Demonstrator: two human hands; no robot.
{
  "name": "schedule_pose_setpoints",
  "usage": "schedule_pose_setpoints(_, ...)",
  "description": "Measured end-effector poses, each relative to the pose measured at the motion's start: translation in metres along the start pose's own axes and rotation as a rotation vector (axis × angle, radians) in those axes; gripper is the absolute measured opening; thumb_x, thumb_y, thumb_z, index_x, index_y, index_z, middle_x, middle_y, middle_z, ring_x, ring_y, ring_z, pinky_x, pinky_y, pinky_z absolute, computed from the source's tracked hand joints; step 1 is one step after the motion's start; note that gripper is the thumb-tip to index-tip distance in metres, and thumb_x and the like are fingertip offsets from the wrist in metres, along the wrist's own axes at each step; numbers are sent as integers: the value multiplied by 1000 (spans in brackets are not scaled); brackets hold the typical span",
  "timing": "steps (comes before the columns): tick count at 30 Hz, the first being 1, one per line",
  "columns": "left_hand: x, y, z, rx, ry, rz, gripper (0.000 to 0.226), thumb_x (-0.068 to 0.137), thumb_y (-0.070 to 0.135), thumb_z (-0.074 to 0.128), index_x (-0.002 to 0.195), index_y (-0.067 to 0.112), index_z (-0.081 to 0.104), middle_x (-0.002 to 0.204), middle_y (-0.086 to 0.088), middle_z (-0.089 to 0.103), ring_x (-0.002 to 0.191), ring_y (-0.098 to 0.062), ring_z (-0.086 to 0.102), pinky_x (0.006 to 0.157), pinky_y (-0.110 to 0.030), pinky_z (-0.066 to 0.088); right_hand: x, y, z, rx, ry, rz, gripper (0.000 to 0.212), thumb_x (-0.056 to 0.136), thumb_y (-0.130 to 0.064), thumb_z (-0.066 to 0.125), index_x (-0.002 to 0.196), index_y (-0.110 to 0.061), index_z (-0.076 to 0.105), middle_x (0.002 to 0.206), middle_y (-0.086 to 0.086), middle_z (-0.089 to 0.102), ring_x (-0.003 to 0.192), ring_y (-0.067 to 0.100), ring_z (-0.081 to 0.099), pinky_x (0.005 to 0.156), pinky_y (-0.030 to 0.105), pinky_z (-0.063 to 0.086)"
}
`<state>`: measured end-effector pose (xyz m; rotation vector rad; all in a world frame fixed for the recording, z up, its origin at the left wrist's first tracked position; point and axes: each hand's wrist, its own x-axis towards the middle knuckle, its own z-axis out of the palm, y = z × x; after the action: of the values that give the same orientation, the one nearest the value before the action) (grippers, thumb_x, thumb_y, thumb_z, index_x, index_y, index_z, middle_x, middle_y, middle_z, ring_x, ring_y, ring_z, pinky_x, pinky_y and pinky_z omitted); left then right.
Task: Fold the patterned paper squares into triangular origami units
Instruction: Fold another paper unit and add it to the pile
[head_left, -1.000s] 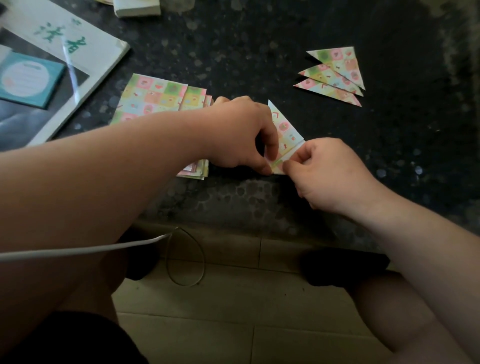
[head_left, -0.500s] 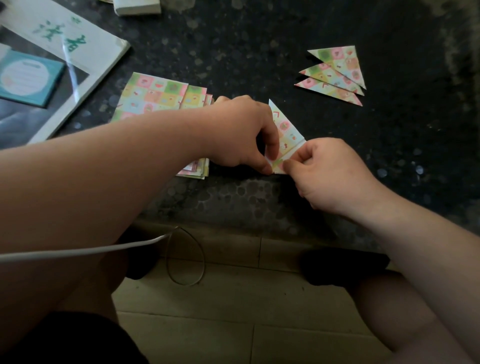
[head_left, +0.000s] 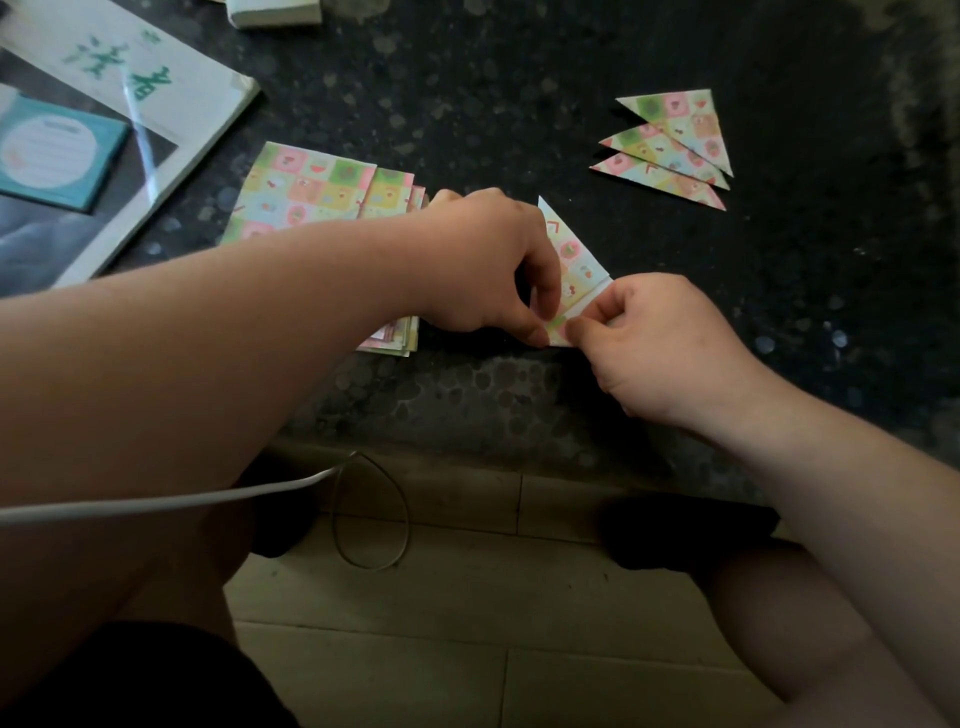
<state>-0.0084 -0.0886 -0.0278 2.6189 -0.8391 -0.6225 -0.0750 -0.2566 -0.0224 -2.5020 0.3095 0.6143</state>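
A person is sitting over a pale tiled floor (head_left: 467, 649), bare knees showing at the lower corners of the head view. A white cable (head_left: 156, 501) is running in from the left edge, and a thin wire loop (head_left: 402, 525) is hanging beside its end.

At the near edge of the dark speckled stone desk (head_left: 519, 104), both hands are meeting on a half-folded pastel patterned paper triangle (head_left: 571, 254) that is lying with its tip pointing away. The left hand (head_left: 483, 270) is curling over it and pinching its lower part between thumb and forefinger. The right hand (head_left: 670, 348) is pinching the white-backed flap at the bottom corner, fingertips almost touching those of the left.

A fanned stack of pastel patterned paper squares (head_left: 306, 192) is lying just beyond the left forearm, partly under it. Three finished patterned paper triangles (head_left: 675, 140) are overlapping farther back on the right. On the far left, a white book with green characters (head_left: 156, 78) is carrying a teal notepad (head_left: 57, 150), and a white block (head_left: 275, 13) is sitting at the top edge.
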Motion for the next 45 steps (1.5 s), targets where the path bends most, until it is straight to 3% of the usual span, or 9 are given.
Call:
schedule_pose_setpoints(8, 0, 1, 1, 18, 2, -5, 21, 79, 59, 76, 92, 43, 71, 116, 15, 57, 119, -15, 44, 99, -40, 32, 1, -1, 0, 7, -12, 14, 24, 98, -33, 66, 77, -24, 71, 71, -6, 68, 67, 11, 65, 61, 27, 45)
schedule_pose_setpoints(15, 4, 4, 5, 47, 36, -30, 22, 82, 61, 72, 74, 43, 64, 109, 15, 58, 117, -16, 42, 101, -44, 32, 0, -3, 0, 27, -20, 24, 23, 97, -31, 67, 77, -22, 73, 70, -5, 69, 67, 12, 66, 62, 28, 48)
schedule_pose_setpoints(31, 4, 2, 5, 43, 31, -28, 28, 75, 65, 76, 86, 40, 70, 110, 15, 59, 118, -16, 42, 106, -45, 33, 0, -4, -2, 9, -23, 20, 23, 98, -33, 66, 79, -22, 72, 69, -2, 70, 67, 16, 68, 68, 37, 58)
schedule_pose_setpoints(36, 6, 4, 12, 56, 96, -59, 38, 70, 71, 76, 70, 35, 62, 99, 15, 57, 112, -15, 41, 99, -42, 33, 1, -5, -1, -10, -14, 21, 22, 98, -34, 67, 78, -24, 71, 69, -4, 70, 67, 15, 68, 70, 38, 60)
schedule_pose_setpoints(38, 6, 5, 14, 51, 125, -66, 41, 68, 72, 76, 68, 34, 60, 94, 16, 55, 107, -13, 39, 93, -39, 30, 1, -4, -1, -10, -13, 17, 23, 97, -34, 67, 77, -23, 71, 65, -2, 70, 62, 15, 68, 68, 39, 60)
schedule_pose_setpoints(41, 5, 7, 16, 48, 144, -79, 44, 66, 74, 76, 69, 33, 58, 95, 16, 54, 107, -14, 40, 95, -40, 31, 2, -2, -1, 24, -11, 14, 24, 97, -32, 67, 76, -21, 71, 54, -3, 68, 45, 12, 63, 53, 33, 54)
schedule_pose_setpoints(45, 3, 11, 16, 59, 128, -114, 47, 67, 76, 74, 71, 33, 59, 96, 15, 50, 111, -17, 42, 101, -43, 34, 4, 2, -9, 191, -77, 71, 7, 98, -23, 65, 93, -21, 67, 47, -2, 62, 34, 13, 51, 36, 21, 40)
